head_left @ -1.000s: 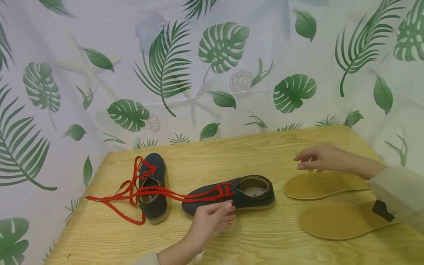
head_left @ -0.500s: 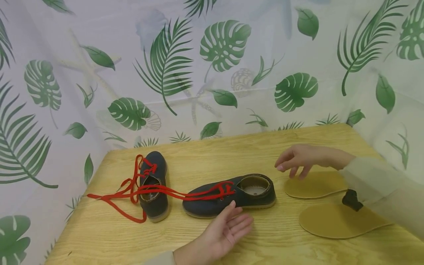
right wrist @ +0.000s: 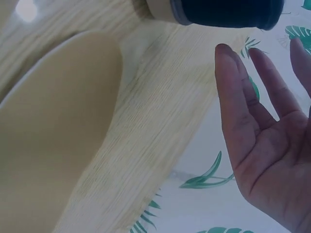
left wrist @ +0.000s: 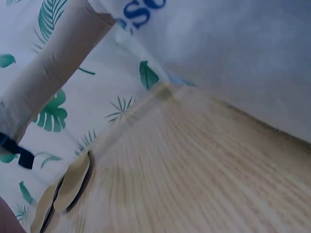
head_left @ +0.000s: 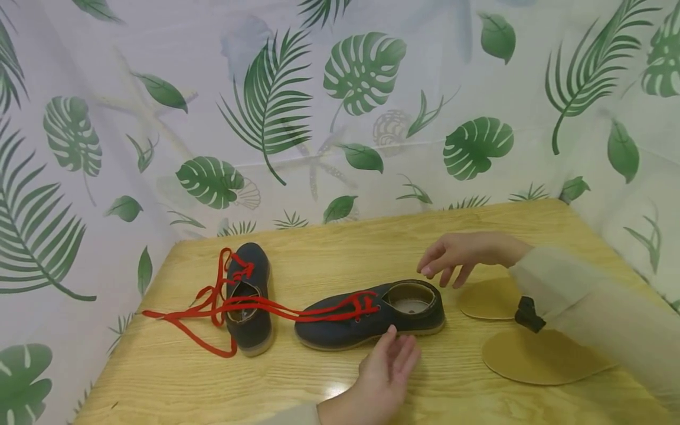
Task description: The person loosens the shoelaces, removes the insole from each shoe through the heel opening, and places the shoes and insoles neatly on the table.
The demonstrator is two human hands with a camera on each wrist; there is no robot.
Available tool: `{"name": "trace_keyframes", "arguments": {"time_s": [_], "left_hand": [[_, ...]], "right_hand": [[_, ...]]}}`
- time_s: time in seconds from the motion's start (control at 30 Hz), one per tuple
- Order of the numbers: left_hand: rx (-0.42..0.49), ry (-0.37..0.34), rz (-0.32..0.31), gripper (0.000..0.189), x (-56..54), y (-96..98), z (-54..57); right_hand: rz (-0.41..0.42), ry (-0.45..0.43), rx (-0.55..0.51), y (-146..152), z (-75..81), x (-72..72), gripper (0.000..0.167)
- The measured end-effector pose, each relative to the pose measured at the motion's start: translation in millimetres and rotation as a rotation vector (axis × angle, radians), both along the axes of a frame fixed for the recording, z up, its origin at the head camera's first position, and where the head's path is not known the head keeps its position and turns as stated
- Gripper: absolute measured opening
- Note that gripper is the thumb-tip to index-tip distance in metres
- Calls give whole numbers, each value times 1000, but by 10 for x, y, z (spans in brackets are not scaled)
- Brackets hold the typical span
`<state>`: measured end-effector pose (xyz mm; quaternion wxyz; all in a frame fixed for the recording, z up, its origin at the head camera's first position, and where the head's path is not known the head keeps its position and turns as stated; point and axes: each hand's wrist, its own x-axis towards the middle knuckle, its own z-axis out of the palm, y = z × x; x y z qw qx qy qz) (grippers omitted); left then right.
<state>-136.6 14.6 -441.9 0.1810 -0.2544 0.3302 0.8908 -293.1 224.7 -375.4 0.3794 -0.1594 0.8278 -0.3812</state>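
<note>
A dark navy shoe (head_left: 340, 333) lies across the middle of the table, its toe to the left and its ankle opening facing up. Red laces (head_left: 319, 313) run from its eyelets leftward over a second navy shoe (head_left: 254, 330), which points away from me. My left hand (head_left: 388, 372) is just in front of the middle shoe, thumb up and fingers relaxed, holding nothing. Above and right of that shoe's heel hovers my right hand (head_left: 451, 257), fingers slightly bent and apart from it. In the right wrist view the heel (right wrist: 228, 12) shows beyond my spread fingers.
Two tan insoles (head_left: 536, 357) lie on the right side of the wooden table (head_left: 212, 389), partly under my right forearm. A black strap piece (head_left: 529, 314) is on that sleeve. A leaf-patterned cloth (head_left: 329, 136) encloses the table's back and sides.
My right hand has moved left from over the insoles to near the shoe's heel. My left hand has shifted right along the shoe's near side, its fingers opening. The shoes stay put.
</note>
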Motion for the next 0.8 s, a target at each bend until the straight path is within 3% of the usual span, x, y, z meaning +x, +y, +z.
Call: {"name": "trace_keyframes", "arguments": {"time_s": [0.17, 0.23, 0.6, 0.8], "left_hand": [[-64, 0, 153, 63, 41, 230, 32], [-58, -2, 179, 72, 59, 291, 45], [-46, 10, 261, 77, -2, 439, 33], [-95, 15, 322, 67, -77, 492, -1]], "right_hand": [[30, -19, -35, -112, -73, -59, 49], [42, -17, -37, -155, -93, -71, 47], [63, 0, -32, -292, -163, -78, 36], [58, -15, -29, -290, -214, -101, 35]]}}
